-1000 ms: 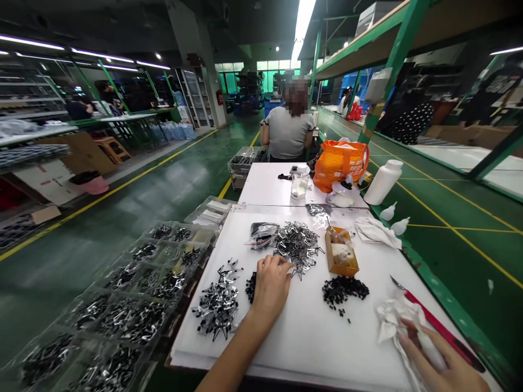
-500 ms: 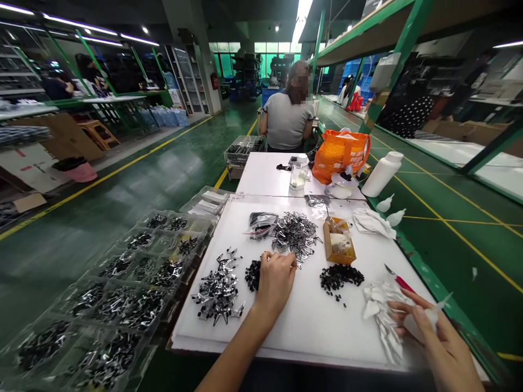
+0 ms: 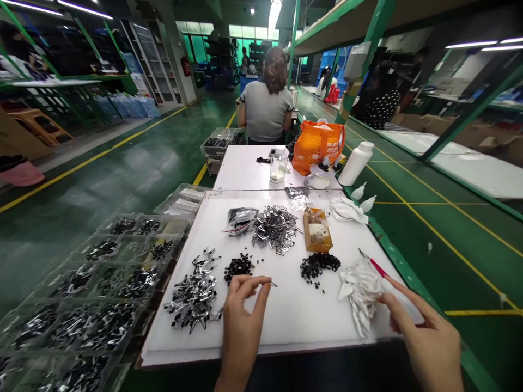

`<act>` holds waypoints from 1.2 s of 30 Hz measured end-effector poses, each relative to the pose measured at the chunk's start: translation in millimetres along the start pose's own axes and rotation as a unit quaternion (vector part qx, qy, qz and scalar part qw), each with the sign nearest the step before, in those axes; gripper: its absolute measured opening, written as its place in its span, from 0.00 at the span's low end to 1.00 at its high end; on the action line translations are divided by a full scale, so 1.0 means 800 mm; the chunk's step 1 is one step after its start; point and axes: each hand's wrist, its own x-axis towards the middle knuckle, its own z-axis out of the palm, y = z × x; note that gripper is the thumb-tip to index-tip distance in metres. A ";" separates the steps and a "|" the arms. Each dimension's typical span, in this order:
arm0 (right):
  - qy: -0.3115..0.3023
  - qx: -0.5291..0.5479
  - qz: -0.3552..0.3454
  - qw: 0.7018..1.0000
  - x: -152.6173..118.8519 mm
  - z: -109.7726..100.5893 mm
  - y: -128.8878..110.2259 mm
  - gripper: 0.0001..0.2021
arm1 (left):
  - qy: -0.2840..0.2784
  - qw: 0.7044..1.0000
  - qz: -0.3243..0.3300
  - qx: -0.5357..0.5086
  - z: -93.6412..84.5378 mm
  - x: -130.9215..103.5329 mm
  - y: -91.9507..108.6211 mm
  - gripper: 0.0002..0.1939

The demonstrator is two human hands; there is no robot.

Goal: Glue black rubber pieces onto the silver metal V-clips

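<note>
My left hand (image 3: 245, 310), raised over the front of the white table, pinches a small metal clip (image 3: 273, 283) between thumb and fingertips. Just behind it lies a heap of small black caps (image 3: 239, 265). Farther back is a pile of bare metal clips (image 3: 278, 226), and to its left side a pile of clips with black ends (image 3: 194, 299). My right hand (image 3: 425, 326) is closed around a translucent white squeeze bottle (image 3: 404, 302); its nozzle cannot be made out. Near that hand are a crumpled white cloth (image 3: 362, 288) and a red-handled pointed tool (image 3: 372, 263).
A second heap of black caps (image 3: 318, 267) lies before a yellow-brown box (image 3: 317, 234). Compartment trays (image 3: 93, 294) full of clips stand left. Behind are a jar (image 3: 278, 166), an orange bag (image 3: 316, 147), a white bottle (image 3: 356, 163) and a seated person (image 3: 267, 109).
My left hand has come back from the bare clip pile with one clip. My right hand has turned the squeeze bottle, whose nozzle pointed up and right before. The view has swung right.
</note>
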 end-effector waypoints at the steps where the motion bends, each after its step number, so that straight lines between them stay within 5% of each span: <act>1: 0.029 0.000 -0.017 0.999 0.004 -0.001 0.000 0.34 | 0.011 1.000 -0.012 -0.009 -0.001 -0.004 -0.004 0.12; 6: 0.116 0.031 -0.076 0.990 0.030 0.005 0.006 0.35 | 0.033 0.994 -0.082 -0.066 -0.003 -0.023 -0.019 0.19; 25: 0.110 0.084 -0.074 0.988 0.044 0.028 0.008 0.37 | 0.045 0.971 -0.174 -0.155 -0.001 -0.041 0.008 0.32; 33: 0.069 0.294 -0.095 0.948 -0.034 0.049 -0.073 0.25 | 0.054 0.980 -0.121 -0.146 0.011 -0.052 0.033 0.23; 36: 0.061 0.326 -0.152 0.931 -0.063 0.046 -0.097 0.25 | 0.046 0.982 -0.094 -0.156 0.016 -0.065 0.050 0.17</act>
